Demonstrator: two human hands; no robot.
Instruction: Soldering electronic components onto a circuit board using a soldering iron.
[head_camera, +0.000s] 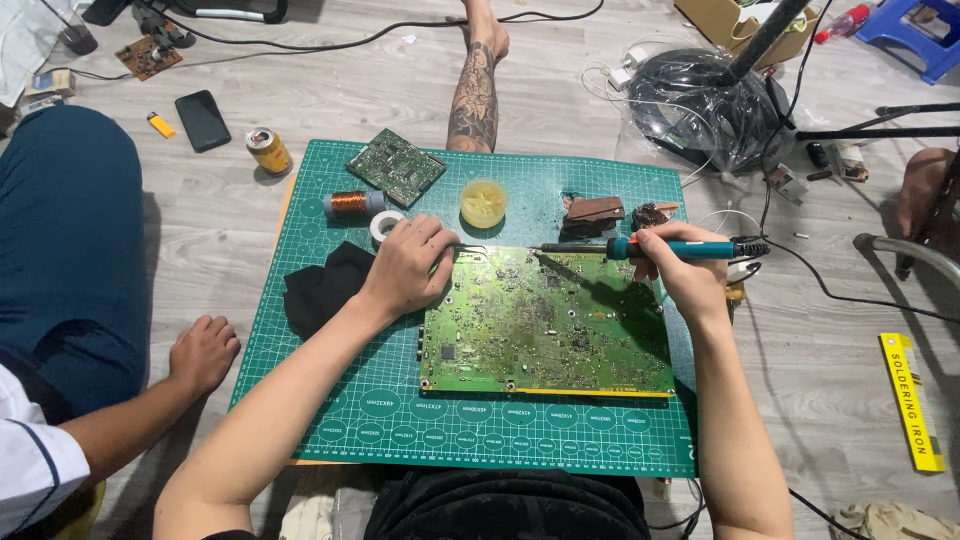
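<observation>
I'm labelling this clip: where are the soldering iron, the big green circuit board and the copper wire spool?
soldering iron (672, 248): head view, on the teal handle, held in the right hand.
big green circuit board (545, 325): head view, on the board's middle.
copper wire spool (350, 204): head view, on the copper winding.

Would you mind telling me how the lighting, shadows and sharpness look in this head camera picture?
Head view: light is even and soft, with no harsh glare; the soldering iron in the right hand casts a diagonal shadow over the green circuit board; the left hand and cutting mat look sharp; straight lines bow slightly near the edges, a wide-lens effect.
</observation>
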